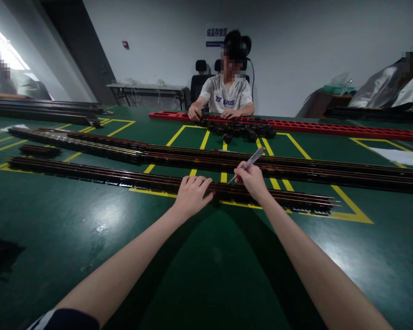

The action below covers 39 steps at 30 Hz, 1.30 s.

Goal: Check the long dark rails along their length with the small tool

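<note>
A long black rail (99, 178) with copper-coloured strips lies across the green table in front of me. My left hand (192, 195) grips it near the middle, the fingers curled over its far side and the thumb towards me. To the right, my right hand (251, 181) is closed around a screwdriver (253, 158) with a clear handle and thin metal shaft. The shaft slants down to the left, its tip at the top of the rail; whether it touches is too small to tell. Thin strip ends stick out at the rail's right end.
Behind lie more black rails (179, 153) and a short black piece (39, 150). Across the table (72, 229), a person sits at a red slotted frame (330, 127) beside a pile of black parts (241, 128). Other people are at both sides. White paper (401, 156) lies at right.
</note>
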Tool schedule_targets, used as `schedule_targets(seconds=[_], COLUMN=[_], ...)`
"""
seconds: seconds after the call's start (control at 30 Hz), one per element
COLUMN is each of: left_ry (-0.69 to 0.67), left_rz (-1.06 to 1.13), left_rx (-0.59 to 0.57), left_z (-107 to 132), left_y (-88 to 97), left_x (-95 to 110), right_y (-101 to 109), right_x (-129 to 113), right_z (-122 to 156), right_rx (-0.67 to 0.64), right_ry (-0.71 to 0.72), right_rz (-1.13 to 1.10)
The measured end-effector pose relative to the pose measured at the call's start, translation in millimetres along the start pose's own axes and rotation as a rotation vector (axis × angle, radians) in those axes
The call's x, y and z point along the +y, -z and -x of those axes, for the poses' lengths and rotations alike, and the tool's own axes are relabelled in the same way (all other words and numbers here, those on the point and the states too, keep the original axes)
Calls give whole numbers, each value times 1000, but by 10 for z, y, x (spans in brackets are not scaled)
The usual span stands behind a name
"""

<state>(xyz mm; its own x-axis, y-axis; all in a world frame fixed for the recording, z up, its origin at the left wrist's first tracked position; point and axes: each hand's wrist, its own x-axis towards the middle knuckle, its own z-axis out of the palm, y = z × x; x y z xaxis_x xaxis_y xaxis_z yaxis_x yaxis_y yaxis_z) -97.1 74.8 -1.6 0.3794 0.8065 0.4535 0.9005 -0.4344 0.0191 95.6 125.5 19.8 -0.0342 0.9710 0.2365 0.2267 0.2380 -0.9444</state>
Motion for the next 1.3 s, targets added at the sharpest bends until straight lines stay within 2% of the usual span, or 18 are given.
schedule_targets(seconds=[0.6, 1.3], left_ry=[16, 28], left_rz=[11, 6], left_rx=[43, 35], left_z=[20, 28], left_y=[-41, -37], left_x=[6, 8], right_y=[-18, -54], right_x=[-24, -82], right_z=[18, 40], right_rx=[-13, -28], right_ry=[22, 44], right_rz=[47, 38])
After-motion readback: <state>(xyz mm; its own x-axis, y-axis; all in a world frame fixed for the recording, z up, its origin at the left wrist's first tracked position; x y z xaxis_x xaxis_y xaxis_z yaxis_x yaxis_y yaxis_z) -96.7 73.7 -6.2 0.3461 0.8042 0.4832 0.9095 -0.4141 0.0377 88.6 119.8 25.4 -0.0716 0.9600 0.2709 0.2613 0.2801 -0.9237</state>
